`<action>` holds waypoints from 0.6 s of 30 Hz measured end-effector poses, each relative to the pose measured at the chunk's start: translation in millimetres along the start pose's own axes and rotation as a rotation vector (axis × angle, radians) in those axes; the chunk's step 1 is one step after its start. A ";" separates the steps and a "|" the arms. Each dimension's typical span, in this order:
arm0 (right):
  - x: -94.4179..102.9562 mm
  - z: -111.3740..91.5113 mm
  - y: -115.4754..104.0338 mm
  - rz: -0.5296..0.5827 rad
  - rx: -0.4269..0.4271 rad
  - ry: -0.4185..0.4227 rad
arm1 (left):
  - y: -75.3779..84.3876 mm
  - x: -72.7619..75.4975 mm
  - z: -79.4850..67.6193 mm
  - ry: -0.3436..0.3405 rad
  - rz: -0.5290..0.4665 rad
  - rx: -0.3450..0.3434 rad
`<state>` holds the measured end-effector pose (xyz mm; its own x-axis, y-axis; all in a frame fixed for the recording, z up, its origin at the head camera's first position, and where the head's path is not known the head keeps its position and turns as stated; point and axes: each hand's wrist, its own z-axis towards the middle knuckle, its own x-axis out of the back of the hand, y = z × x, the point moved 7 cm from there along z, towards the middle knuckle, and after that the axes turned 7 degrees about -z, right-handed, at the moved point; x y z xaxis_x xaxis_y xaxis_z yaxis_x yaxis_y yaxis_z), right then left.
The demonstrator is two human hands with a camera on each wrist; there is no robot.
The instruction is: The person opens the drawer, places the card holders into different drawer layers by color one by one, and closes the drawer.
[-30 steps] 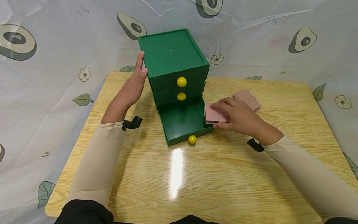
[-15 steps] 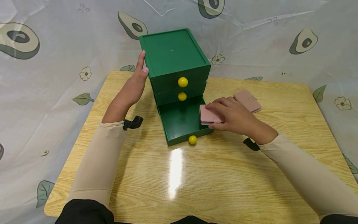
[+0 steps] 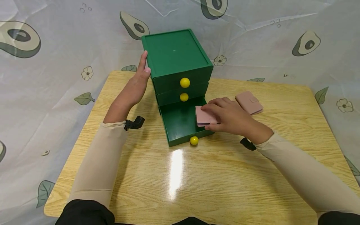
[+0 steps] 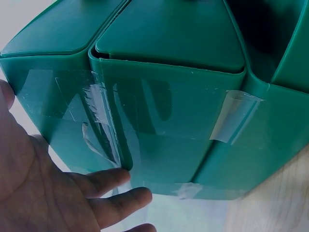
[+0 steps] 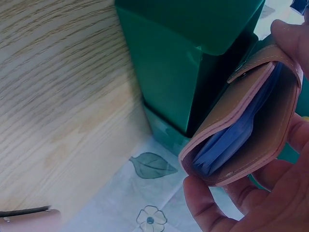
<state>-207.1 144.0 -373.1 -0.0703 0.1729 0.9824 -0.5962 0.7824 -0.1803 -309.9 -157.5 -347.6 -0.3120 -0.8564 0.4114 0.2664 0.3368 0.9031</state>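
A green drawer cabinet (image 3: 174, 51) with yellow knobs stands on the table, its bottom drawer (image 3: 180, 125) pulled out. My left hand (image 3: 135, 86) rests with straight fingers against the cabinet's left side; clear tape strips cross that side in the left wrist view. Over the right part of the open drawer, my right hand (image 3: 229, 115) grips a small pink wallet (image 3: 204, 116) between thumb and fingers. In the right wrist view the wallet (image 5: 231, 113) shows a strap across its opening and blue sleeves inside.
A second pink wallet (image 3: 249, 102) lies on the wooden table (image 3: 225, 181) right of the cabinet. Behind the table hangs a pale cloth (image 3: 253, 40) printed with avocados, close to the cabinet's back. The upper two drawers are closed.
My right hand has carried the pink wallet leftward, from the drawer's right edge to above its inside. The left hand keeps its place on the cabinet's side.
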 end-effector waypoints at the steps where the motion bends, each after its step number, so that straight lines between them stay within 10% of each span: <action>1: -0.4 0.8 -0.7 0.002 0.002 -0.003 | 0.0 -0.1 0.0 -0.001 -0.001 0.000; 18: -5.6 14.8 -14.1 -0.002 0.080 -0.014 | 0.1 0.0 -0.1 0.004 0.003 0.005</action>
<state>-210.2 123.1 -375.4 -0.0803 0.1627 0.9834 -0.6583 0.7322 -0.1749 -309.8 -157.5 -347.5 -0.3073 -0.8568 0.4140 0.2629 0.3417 0.9023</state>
